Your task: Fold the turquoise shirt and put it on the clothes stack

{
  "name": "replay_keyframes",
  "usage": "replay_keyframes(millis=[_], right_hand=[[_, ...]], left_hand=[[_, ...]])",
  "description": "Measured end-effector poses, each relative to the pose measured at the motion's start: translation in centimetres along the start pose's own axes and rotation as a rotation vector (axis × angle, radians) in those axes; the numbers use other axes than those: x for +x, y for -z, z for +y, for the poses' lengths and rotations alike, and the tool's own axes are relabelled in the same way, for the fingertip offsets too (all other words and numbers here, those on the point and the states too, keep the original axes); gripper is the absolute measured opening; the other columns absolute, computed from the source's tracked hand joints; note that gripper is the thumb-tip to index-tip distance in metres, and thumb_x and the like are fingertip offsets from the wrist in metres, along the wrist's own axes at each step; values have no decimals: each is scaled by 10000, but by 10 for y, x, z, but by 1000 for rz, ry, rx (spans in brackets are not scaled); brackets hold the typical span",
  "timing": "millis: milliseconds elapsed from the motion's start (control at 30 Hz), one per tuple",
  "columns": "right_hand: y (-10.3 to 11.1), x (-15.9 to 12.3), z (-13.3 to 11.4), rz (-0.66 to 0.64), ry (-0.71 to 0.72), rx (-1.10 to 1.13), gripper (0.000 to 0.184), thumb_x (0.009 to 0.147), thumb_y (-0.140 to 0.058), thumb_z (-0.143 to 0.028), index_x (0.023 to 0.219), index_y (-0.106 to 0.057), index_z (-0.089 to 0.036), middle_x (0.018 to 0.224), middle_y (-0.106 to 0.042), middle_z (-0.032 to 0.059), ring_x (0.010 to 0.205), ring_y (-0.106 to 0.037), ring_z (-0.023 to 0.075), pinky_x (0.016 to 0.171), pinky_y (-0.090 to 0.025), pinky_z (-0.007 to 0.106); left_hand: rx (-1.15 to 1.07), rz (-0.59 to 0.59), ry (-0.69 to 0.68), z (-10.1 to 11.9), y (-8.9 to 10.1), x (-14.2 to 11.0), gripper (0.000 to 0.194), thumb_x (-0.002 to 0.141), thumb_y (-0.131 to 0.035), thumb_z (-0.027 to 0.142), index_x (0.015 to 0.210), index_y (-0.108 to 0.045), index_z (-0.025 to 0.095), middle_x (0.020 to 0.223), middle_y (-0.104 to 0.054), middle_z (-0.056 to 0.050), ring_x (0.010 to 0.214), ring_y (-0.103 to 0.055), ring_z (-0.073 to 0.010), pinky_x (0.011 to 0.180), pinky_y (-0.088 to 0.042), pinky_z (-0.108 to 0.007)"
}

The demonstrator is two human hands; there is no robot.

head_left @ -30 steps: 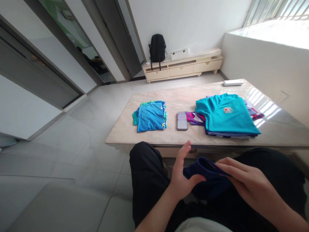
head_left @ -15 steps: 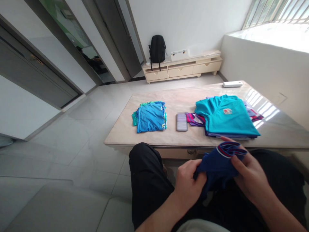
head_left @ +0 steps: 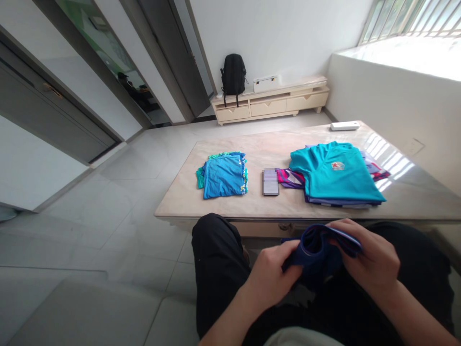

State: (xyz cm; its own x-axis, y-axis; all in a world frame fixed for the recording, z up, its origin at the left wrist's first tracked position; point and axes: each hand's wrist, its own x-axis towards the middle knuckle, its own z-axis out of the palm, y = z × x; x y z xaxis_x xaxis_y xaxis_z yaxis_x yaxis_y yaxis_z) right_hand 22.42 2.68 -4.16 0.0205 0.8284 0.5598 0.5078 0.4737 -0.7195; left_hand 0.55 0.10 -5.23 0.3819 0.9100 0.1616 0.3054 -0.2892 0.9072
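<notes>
Over my lap, both hands hold a dark blue garment, bunched up, with part of its edge curled into a loop; its exact kind is hard to make out. My left hand pinches the left side of the cloth between thumb and fingers. At the other side, my right hand is closed on the banded edge, fingers over the top. Nearest on the table is a pile of folded shirts topped by a teal shirt with a small chest badge. Further left lies a smaller stack of folded clothes with a blue piece on top.
A phone lies between the two piles on the marble-look table, touching a pink-purple cloth. A white oblong case sits at the far edge. Beyond stands a low cabinet with a black backpack. A person shows behind glass.
The garment's striped band, fanned upward before, is now turned and curled into a loop. My right hand has shifted from below the band to over its top. My left hand keeps its hold.
</notes>
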Motion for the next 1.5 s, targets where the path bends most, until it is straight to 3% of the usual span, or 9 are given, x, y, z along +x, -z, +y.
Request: replay_keyframes(millis=[133, 267, 400, 567, 800, 1000, 1133, 1300, 1500], right_hand=[[-9, 0, -16, -110, 12, 76, 203, 956, -601, -289, 985, -802, -270, 922, -797, 40, 787, -758, 215, 724, -579, 288], [-24, -19, -14, -103, -131, 190, 214, 868, -763, -309, 1080, -777, -281, 942, -807, 9, 789, -759, 199, 763, -591, 265], [-29, -42, 17, -268, -295, 191, 496, 763, -872, -387, 1209, -710, -245, 1069, -804, 43, 946, -768, 263, 820, -621, 318], [-27, -59, 64, -548, -269, 163, 200, 919, -695, -376, 1034, -762, -227, 1017, -776, 69, 953, -730, 280, 859, -598, 372], [-32, -61, 97, -747, -235, 89, 130, 959, -589, -259, 994, -710, -227, 994, -704, 62, 953, -670, 243, 855, -536, 360], [-14, -53, 115, -620, -196, -34, 207, 1039, -524, -340, 1031, -710, -249, 960, -729, 50, 892, -702, 229, 796, -551, 350], [-6, -48, 116, -303, -17, -189, 173, 1044, -535, -300, 1103, -689, -246, 1013, -749, 63, 922, -735, 229, 803, -571, 332], [0, -44, 117, 56, 283, -412, 142, 1000, -575, -179, 1078, -692, -198, 975, -771, 93, 878, -777, 251, 791, -592, 328], [39, -22, 121, 54, 580, -525, 62, 934, -712, -175, 990, -714, -202, 811, -782, 31, 716, -766, 205, 748, -596, 293]], left_hand=[[-192, 204, -8, 22, 4, 3, 625, 712, -956, 299, 1281, -706, 240, 1187, -792, -35, 1071, -749, -227, 964, -588, -300], [-34, 411, -69, 23, 0, 4, 60, 915, -765, 205, 974, -769, 205, 847, -796, 0, 735, -737, -141, 725, -579, -223], [69, 334, -229, 16, 7, -1, 253, 948, -663, 99, 1164, -730, 213, 1017, -810, -44, 890, -772, -167, 813, -583, -238], [159, 274, -398, 12, 19, -6, 334, 953, -613, 86, 1265, -678, 187, 1067, -806, -84, 943, -783, -176, 850, -585, -234], [292, 335, -503, 8, 59, -24, 229, 1005, -634, 281, 1199, -723, 199, 1009, -833, -61, 891, -800, -178, 825, -605, -234], [443, 799, -185, -21, 104, -59, 161, 901, -753, 368, 934, -798, 217, 858, -821, -12, 750, -781, -203, 782, -645, -310], [240, 1150, -23, -44, 114, -63, 276, 789, -848, 431, 894, -778, 186, 808, -800, -17, 747, -767, -226, 829, -660, -380], [-18, 1221, -72, -40, 111, -53, 282, 744, -885, 392, 911, -763, 201, 854, -797, 0, 779, -767, -212, 850, -664, -397], [127, 1242, -114, -28, 127, -57, 274, 757, -865, 378, 918, -757, 185, 874, -789, -16, 794, -755, -217, 898, -644, -410]])
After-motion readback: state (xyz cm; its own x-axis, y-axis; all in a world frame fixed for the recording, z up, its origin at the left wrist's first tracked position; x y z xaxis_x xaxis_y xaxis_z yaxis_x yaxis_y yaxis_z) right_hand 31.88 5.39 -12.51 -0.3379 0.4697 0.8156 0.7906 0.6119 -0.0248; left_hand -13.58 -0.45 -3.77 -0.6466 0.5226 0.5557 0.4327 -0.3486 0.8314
